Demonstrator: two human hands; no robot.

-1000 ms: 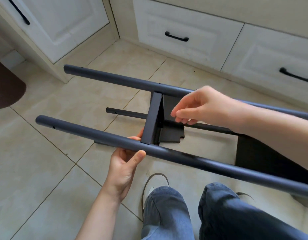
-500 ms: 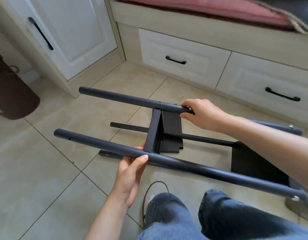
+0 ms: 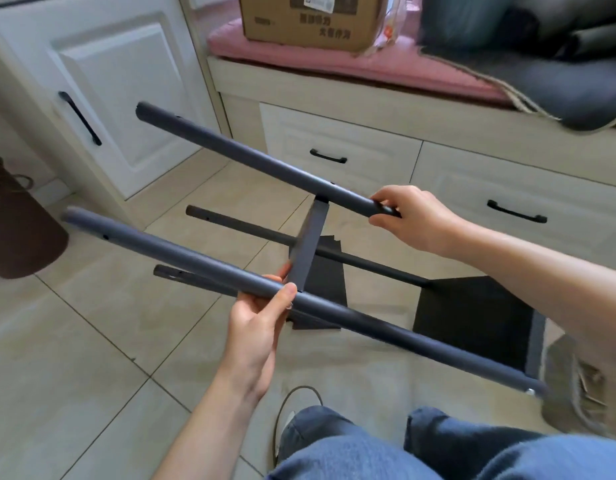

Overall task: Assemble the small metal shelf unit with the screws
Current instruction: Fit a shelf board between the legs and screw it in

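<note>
above the tiles, left hand point(image 3: 254, 327) grips near tube point(image 3: 195, 259), right hand point(image 3: 413, 216) far tube point(image 3: 251, 157).

Partly assembled dark metal shelf unit point(image 3: 306, 251) lies on its side above the floor: four tubular posts, two flat shelves joined crosswise.

Bright, soft daylight fills the scene, with only faint shadows on the floor tiles point(image 3: 74, 341). Wide-angle bending curves the cupboard point(image 3: 102, 98), and motion blur smears the cardboard box point(image 3: 310, 22) above it.
</note>
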